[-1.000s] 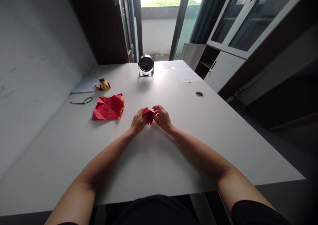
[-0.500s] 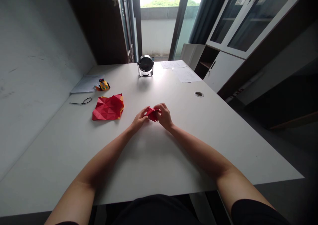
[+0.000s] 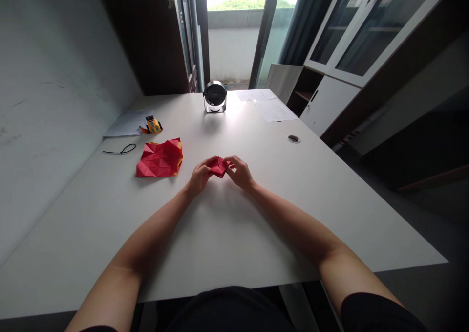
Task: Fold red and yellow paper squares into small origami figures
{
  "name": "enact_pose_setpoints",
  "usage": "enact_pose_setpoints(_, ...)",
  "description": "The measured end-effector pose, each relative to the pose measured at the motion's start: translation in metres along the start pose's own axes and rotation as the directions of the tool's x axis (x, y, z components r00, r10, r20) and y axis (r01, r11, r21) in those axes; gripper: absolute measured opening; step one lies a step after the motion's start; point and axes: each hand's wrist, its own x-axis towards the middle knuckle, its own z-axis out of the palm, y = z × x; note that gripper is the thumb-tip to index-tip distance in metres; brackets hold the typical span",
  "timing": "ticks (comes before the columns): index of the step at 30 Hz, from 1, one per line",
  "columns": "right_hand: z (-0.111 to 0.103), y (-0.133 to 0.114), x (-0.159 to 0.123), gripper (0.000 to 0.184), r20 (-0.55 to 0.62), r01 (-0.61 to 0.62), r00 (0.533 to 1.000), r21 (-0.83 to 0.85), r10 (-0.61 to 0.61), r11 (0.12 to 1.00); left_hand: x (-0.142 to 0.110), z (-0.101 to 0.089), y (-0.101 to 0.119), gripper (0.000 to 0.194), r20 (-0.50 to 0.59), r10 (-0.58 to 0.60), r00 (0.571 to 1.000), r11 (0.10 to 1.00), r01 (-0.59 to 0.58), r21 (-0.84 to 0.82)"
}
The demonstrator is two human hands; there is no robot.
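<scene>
A small folded piece of red paper (image 3: 219, 167) is held between my two hands, just above the white table. My left hand (image 3: 200, 175) grips its left side with thumb and fingers. On the other side, my right hand (image 3: 239, 171) pinches the right edge. Creases run across the folded paper, and its underside is hidden. To the left lies a larger red creased paper (image 3: 159, 159) with orange showing along its right edge, touched by neither hand.
Left on the white table (image 3: 227, 244) are a black cable tie (image 3: 124, 149), a yellow toy (image 3: 152, 124) and paper sheets (image 3: 126, 123). A round black device on a stand (image 3: 215, 95) is at the back. More sheets (image 3: 275, 110) and a cable hole (image 3: 293, 139) are right.
The red folded paper has shifted slightly left and looks more spread between the hands. My left hand has moved a little left and turned, and my right hand has also moved slightly left.
</scene>
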Motion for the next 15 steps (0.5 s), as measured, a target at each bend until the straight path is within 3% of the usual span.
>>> enact_pose_setpoints(5,-0.002,-0.004,-0.002,0.016,0.068,-0.011,0.998,0.042,0.009,0.999,0.001,0.0,-0.004,0.05,-0.067,-0.025,0.997,0.998,0.022,-0.052)
enact_pose_setpoints(9,0.0,-0.001,-0.001,0.018,0.033,-0.033,0.999,0.011,0.032,0.999,0.003,-0.001,-0.01,0.047,-0.084,0.019,0.996,0.99,-0.031,-0.135)
enact_pose_setpoints(15,0.003,0.004,-0.001,0.014,0.041,-0.011,0.999,-0.006,0.012,1.0,0.005,-0.002,-0.015,0.061,-0.187,0.022,0.982,0.995,-0.039,-0.091)
